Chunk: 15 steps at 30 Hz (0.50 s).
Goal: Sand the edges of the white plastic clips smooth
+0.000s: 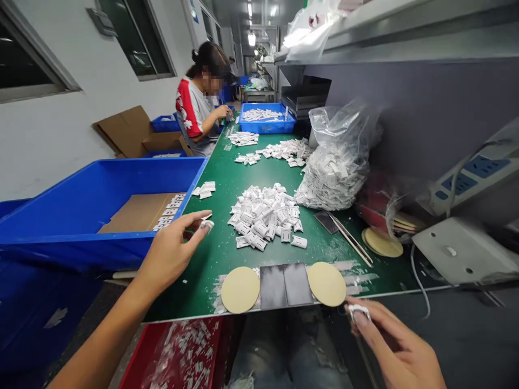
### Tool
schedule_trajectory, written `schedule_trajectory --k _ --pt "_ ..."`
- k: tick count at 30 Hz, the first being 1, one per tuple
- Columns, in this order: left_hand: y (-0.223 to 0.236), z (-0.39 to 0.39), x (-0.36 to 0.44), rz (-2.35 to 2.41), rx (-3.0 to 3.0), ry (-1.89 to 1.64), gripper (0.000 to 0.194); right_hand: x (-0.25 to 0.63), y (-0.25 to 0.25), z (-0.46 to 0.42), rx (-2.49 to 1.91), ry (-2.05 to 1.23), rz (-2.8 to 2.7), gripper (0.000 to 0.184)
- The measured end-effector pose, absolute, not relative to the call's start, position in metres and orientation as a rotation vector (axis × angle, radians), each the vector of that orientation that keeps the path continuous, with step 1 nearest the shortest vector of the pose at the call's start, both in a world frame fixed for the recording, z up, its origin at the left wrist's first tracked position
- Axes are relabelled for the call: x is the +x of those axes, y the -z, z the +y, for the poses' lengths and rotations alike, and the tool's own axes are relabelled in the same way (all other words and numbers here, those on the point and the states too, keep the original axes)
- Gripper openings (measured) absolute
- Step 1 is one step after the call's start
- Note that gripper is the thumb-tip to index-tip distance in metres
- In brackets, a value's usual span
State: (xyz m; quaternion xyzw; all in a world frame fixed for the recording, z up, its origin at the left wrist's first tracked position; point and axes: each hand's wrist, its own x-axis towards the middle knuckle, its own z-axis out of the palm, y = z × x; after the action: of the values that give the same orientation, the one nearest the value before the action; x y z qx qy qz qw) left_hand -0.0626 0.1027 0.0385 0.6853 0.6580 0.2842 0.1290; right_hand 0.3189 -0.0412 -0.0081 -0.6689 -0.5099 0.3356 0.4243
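My left hand (172, 256) is over the table's left edge, beside the blue bin, its thumb and forefinger pinched on a small white plastic part (208, 225). At the lower right, my right hand (399, 343) is closed, with another small white plastic part at its thumb and fingertips, just off the front edge. Between the hands, two round tan sanding discs (240, 290) flank two dark grey rectangular sheets (286, 285) along the front edge. Behind them lies a heap of white plastic parts (265, 213). A few more white parts (205, 189) lie near my left hand.
A blue bin (101, 237) with cardboard and a row of parts stands left. Tweezers (351, 237), a clear bag of parts (336, 167) and a power strip (470, 181) are right. A red bin (133, 359) sits below. Another person (200, 102) works beyond a blue tray (267, 127).
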Motion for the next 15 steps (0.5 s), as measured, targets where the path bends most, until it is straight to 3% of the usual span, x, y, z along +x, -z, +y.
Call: schedule_trajectory --k 7,15 --pt "-0.015 0.025 -0.017 1.588 2.422 -0.710 0.015 0.321 0.006 0.003 -1.443 -0.113 -2.024 0.021" --pt "0.005 0.005 -0.007 1.647 2.394 -0.716 0.011 0.325 0.008 0.001 -1.532 0.200 -2.270 0.018"
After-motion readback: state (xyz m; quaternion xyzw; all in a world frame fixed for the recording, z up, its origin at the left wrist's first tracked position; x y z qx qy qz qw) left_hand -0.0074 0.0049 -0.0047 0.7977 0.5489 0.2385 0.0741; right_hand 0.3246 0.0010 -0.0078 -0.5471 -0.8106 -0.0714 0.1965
